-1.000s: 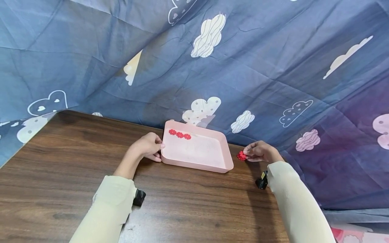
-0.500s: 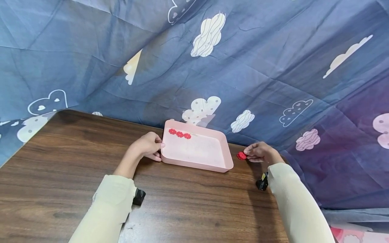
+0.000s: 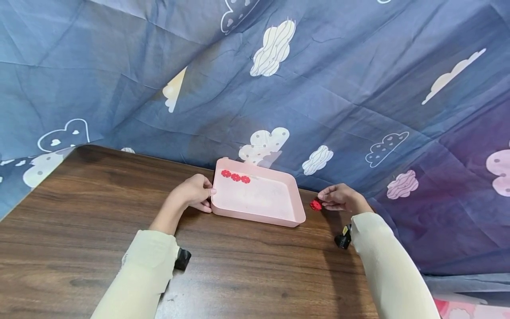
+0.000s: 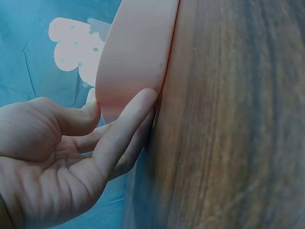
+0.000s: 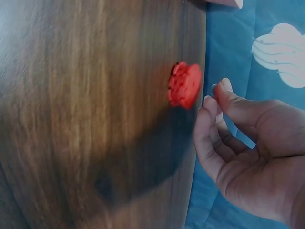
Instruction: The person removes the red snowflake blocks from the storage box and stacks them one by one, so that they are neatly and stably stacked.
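My left hand (image 3: 194, 192) holds the left end of a shallow pink tray (image 3: 255, 216); in the left wrist view its thumb is at the rim and the fingers lie against the outer wall (image 4: 136, 52). Three red flower-shaped discs (image 3: 236, 177) lie in a row inside, along the tray's back left. Right of the tray, a small stack of similar red discs (image 3: 315, 204) rests on the table. My right hand (image 3: 338, 198) is beside that stack, fingers loosely bent. The right wrist view shows a gap between its fingertips and the discs (image 5: 185, 86).
The brown wood-grain table (image 3: 247, 266) extends in front and to the left. A blue cloud-print cloth (image 3: 199, 106) hangs close behind the tray and along the right side. Each forearm carries a black wrist device (image 3: 342, 238).
My right hand has let go of the red discs and lifted slightly, leaving them on the table. The left hand, tray and row of discs stay in place.
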The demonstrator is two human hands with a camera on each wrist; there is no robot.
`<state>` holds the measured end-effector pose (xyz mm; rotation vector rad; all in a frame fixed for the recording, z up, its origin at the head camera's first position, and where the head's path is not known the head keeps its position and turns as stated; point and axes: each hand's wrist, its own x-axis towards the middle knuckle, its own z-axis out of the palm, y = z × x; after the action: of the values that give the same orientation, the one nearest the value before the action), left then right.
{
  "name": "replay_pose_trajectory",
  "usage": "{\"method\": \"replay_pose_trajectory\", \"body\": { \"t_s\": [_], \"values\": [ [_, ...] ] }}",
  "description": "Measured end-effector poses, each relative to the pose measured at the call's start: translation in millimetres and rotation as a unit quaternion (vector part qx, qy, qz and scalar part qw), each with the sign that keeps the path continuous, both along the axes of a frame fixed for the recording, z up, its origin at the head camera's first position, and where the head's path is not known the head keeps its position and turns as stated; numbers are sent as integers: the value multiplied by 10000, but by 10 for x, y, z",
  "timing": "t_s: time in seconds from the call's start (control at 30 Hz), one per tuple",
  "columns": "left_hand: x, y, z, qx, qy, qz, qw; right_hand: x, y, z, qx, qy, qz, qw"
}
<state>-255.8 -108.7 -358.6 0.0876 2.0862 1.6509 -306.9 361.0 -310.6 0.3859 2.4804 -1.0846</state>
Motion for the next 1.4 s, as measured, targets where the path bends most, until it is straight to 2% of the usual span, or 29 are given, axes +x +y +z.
{"method": "replay_pose_trajectory", "body": {
  "t_s": [0.4, 0.7, 0.97, 1.4],
  "values": [
    [8, -1, 14, -25, 14, -4, 10000, -142, -433, 166, -61, 88, 454, 9989],
    [17, -11, 16, -58, 38, 44, 10000, -248, -863, 244, 264, 152, 844, 9960],
    [15, 0, 18, -198, 27, 83, 9998, -351, -1228, 192, 109, 2, 931, 9956],
    [-3, -4, 4, -187, 1, 160, 9997, -462, -1866, 76, 55, -65, 1180, 9930]
  ]
}}
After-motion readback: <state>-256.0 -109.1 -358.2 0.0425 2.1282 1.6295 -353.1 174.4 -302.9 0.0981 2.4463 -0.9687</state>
